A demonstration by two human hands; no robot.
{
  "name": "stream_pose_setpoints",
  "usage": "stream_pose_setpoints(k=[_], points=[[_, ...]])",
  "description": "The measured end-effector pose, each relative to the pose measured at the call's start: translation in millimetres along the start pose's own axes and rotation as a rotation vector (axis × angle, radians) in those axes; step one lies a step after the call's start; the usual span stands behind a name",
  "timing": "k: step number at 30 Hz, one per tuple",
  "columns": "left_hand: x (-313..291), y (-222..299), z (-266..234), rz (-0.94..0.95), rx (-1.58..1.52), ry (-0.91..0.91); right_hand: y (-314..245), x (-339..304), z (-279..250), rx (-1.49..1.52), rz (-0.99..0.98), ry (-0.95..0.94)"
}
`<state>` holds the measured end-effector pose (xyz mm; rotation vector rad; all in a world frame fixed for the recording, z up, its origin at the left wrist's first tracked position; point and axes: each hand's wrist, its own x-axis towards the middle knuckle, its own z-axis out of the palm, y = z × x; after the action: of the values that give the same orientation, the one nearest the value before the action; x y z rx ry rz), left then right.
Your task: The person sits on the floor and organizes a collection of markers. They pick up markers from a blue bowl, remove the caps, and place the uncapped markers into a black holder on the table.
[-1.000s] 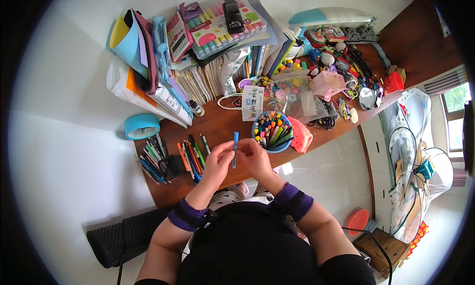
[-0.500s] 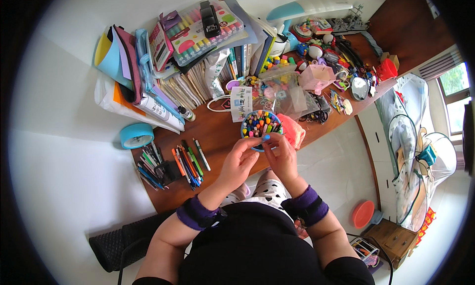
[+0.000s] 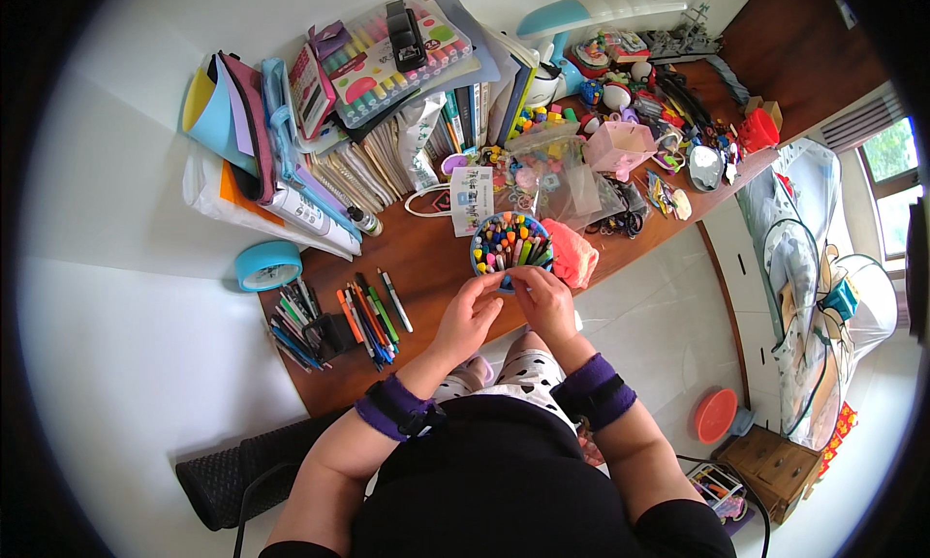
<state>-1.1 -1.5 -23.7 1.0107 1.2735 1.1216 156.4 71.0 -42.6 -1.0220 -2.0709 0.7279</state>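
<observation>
Both hands meet at the near rim of a round light-blue container point(image 3: 511, 251) packed with colourful markers point(image 3: 506, 236). My left hand point(image 3: 467, 316) bends its fingers inward, the tips pressed together beside the rim. My right hand point(image 3: 544, 304) is closed in a pinch with its fingertips against the left ones. Whatever lies between the fingertips is covered by the fingers. Touching the container's right side is a crumpled coral cloth point(image 3: 572, 255). Loose pens and pencils point(image 3: 368, 316) lie in a row on the wooden desk point(image 3: 426, 267) to the left.
A black holder point(image 3: 334, 333) with more pens lies at the desk's left edge, near a blue round clock point(image 3: 268, 266). Books and folders point(image 3: 363, 166) stand behind. Plastic bags point(image 3: 552, 175), a pink box point(image 3: 618, 149) and small toys crowd the right side.
A small blue piece seen between my fingertips is now hidden by my fingers. My right hand has shifted slightly left and down, its fingers more curled. The container stays in place.
</observation>
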Motion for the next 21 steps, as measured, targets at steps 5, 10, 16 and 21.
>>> stream_pose_setpoints(k=[5, 10, 16, 21], points=[[0.0, -0.9, -1.7, 0.03, -0.02, 0.034, -15.2, 4.5, -0.9, 0.019, 0.049, 0.005], [-0.2, -9.5, -2.8, 0.008, -0.106, 0.041, -14.4, 3.0, 2.8, 0.006, -0.022, 0.02], [-0.5, -14.6, -6.6, 0.039, -0.01, 0.051, -6.7, 4.6, 8.7, -0.026, -0.061, 0.009], [-2.2, -13.4, -12.7, 0.057, -0.037, 0.063, -2.2, 3.4, 14.4, -0.096, -0.084, 0.003]])
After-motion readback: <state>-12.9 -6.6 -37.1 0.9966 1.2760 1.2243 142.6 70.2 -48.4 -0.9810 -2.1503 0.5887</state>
